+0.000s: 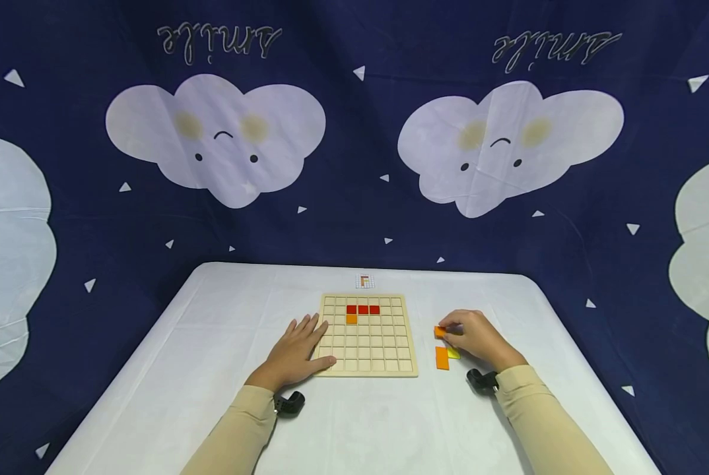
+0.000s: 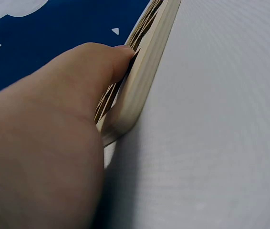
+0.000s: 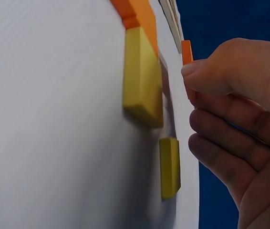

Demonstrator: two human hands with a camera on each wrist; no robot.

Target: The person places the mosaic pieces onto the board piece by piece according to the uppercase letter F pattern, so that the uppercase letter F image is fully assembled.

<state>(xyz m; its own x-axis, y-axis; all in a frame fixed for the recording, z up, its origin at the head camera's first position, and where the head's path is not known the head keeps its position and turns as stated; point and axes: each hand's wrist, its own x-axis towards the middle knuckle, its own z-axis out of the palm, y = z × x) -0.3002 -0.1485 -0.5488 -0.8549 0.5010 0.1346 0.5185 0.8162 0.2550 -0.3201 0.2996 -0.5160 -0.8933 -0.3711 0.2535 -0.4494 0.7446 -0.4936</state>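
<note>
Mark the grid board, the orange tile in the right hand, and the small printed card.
Grid board (image 1: pixel 375 341): head view, bare cells near its middle.
Held orange tile (image 3: pixel 186 50): right wrist view, its uncovered upper end.
Small printed card (image 1: pixel 364 281): head view, middle of its face.

Soft, even light covers the head view, the worktop (image 1: pixel 390 422) bright and the dark backdrop (image 1: pixel 357 145) deeper in tone; the small printed card (image 1: pixel 364 281) is too fine to read; the left wrist view is dimmer, the left hand (image 2: pixel 44 138) soft in focus beside a dark shadow; in the right wrist view, a blurred shadow spreads below the nearer yellow tile (image 3: pixel 142 78).
</note>
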